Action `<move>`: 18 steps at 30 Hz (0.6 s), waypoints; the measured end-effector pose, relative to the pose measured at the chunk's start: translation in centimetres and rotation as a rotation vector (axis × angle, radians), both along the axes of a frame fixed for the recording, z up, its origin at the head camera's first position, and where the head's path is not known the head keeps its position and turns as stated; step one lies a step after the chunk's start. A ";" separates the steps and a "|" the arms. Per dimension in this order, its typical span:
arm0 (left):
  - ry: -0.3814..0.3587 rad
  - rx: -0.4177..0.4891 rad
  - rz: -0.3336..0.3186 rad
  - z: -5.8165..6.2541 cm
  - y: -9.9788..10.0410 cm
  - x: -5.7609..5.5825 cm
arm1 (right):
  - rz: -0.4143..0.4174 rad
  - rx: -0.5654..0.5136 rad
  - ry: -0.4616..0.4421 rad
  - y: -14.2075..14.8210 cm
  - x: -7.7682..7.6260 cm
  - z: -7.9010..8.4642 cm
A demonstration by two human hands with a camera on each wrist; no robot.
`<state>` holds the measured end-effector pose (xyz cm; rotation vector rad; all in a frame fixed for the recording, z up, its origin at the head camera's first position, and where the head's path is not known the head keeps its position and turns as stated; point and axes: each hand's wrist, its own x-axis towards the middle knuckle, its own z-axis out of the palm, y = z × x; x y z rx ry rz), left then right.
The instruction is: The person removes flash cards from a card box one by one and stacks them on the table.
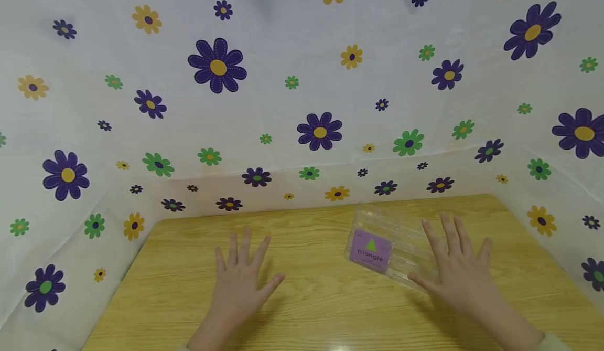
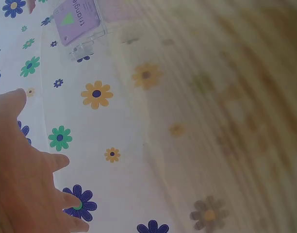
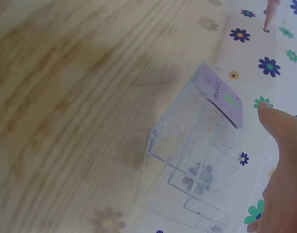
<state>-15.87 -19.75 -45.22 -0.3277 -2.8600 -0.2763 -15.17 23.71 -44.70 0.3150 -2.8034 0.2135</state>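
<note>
A clear plastic card holder (image 1: 410, 254) with stepped slots stands on the table, right of the middle. In its left end leans a purple card (image 1: 370, 251) with a green triangle and the word "triangle"; the right wrist view also shows the card (image 3: 219, 94) in its slot. My right hand (image 1: 464, 272) is spread, its thumb and index finger overlapping the holder's right end in the head view. To the left, my left hand (image 1: 240, 283) hovers over the table with fingers apart, holding nothing.
The wood-grain table (image 1: 302, 309) ends at the back against a white cloth (image 1: 264, 104) printed with purple, green and yellow flowers. The same cloth rises along the left and right sides of the table.
</note>
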 end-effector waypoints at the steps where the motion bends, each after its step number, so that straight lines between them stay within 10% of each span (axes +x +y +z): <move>1: 0.003 -0.003 -0.001 -0.1 0.1 -0.1 | 0.000 0.000 0.001 0.0 -0.1 0.1; 18: 0.008 -0.020 -0.047 -0.5 1.7 -1.4 | -0.014 0.032 -0.009 0.0 -1.6 1.1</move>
